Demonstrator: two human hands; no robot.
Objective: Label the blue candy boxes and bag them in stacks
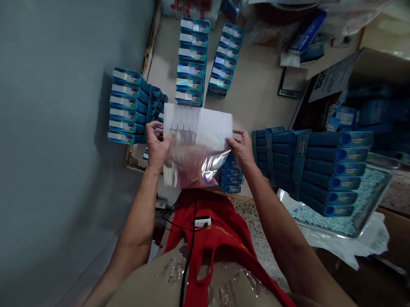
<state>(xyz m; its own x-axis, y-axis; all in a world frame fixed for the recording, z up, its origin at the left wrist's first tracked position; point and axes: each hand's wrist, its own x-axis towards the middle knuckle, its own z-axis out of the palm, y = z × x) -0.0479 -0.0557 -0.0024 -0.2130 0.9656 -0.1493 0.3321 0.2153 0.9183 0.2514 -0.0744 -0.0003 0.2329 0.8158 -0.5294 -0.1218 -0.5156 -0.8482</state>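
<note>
A shiny clear plastic sheet or bag [197,144] is stretched between my two hands over the table's front edge; I cannot tell which of the two it is. My left hand [156,144] pinches its left side, and my right hand [241,147] pinches its right side. Light glares off its lower right part. Through and around it, blue boxes lie on the table, partly hidden. Close to my left hand stands a stack of blue boxes [125,107] with white labels. Right of my right hand is another banded stack of blue boxes [313,162].
Two rows of blue boxes, a left row [192,58] and a right row [225,59], stand on the table [259,83]. An open carton [330,82] and a metal tray [375,206] of pale blue pieces are at right. A grey wall [57,120] bounds the left.
</note>
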